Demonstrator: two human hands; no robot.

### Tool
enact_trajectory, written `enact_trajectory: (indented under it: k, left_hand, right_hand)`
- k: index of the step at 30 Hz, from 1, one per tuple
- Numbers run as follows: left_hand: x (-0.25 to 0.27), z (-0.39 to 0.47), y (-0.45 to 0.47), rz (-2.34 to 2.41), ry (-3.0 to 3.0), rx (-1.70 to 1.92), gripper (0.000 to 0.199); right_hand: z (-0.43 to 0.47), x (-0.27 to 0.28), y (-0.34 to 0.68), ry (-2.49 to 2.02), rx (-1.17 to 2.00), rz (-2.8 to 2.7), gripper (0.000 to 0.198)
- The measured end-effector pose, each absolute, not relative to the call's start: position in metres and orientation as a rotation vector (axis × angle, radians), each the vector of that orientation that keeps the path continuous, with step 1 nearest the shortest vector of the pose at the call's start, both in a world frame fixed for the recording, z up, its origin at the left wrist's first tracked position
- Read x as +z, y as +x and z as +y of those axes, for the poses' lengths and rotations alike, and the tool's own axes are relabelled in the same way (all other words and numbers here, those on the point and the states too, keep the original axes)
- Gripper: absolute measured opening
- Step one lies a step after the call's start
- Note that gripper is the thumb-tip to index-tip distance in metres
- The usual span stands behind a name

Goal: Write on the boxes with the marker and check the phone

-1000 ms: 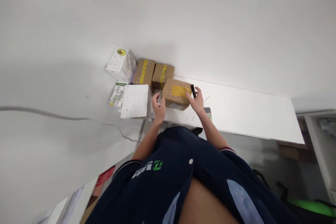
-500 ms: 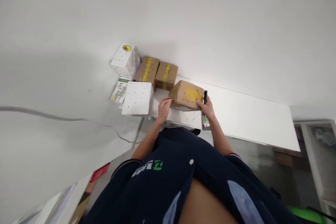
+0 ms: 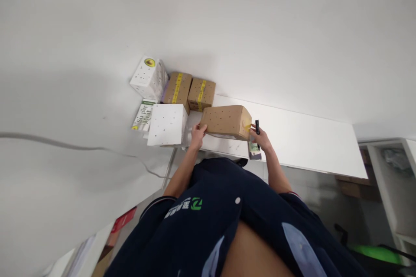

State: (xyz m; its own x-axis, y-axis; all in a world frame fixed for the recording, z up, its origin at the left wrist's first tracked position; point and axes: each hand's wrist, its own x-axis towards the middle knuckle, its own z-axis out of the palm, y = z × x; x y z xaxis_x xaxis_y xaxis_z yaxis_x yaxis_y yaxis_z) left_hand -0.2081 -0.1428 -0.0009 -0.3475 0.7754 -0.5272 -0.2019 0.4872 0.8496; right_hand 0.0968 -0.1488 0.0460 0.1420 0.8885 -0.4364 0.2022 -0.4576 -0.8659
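A brown cardboard box (image 3: pixel 222 120) dotted with small dark marks is held above the white shelf-like table (image 3: pixel 305 138). My left hand (image 3: pixel 197 136) grips its lower left corner, thumb on the near side. At the opposite end, my right hand (image 3: pixel 261 139) has its fingertips against the face carrying yellow tape (image 3: pixel 247 124). A black marker (image 3: pixel 257 127) is also held in that hand, pointing up between the fingers. Below the right hand lies a small item with a green print (image 3: pixel 254 149), partly covered by the hand.
To the left stand a white dotted box (image 3: pixel 167 124), two brown boxes with yellow tape (image 3: pixel 178 88) (image 3: pixel 202 94), and a white box with an avocado picture (image 3: pixel 146 77). A grey cable (image 3: pixel 71 143) hangs across the left. White shelving (image 3: pixel 383 181) is at the right.
The brown box has been turned, so its dotted side shows and the yellow-taped face now points right. My left hand has shifted slightly left to its corner; my right hand moved a little right.
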Motion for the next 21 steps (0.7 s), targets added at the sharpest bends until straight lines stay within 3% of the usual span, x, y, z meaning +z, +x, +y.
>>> enact_trajectory:
  k: [9,14,21]
  left_hand:
    - [0.005,-0.154,-0.23,1.871,0.905,1.306,0.036]
    - [0.003,-0.152,-0.232,1.867,0.971,1.304,0.039]
    - [-0.001,-0.151,-0.234,1.914,0.935,1.228,0.045]
  right_hand:
    - [-0.146,0.019,0.032,-1.836,1.536,-0.692,0.016]
    - [-0.139,0.032,0.031,-1.732,1.551,-0.707,0.034]
    - [-0.135,0.037,0.028,-1.93,1.409,-0.977,0.035]
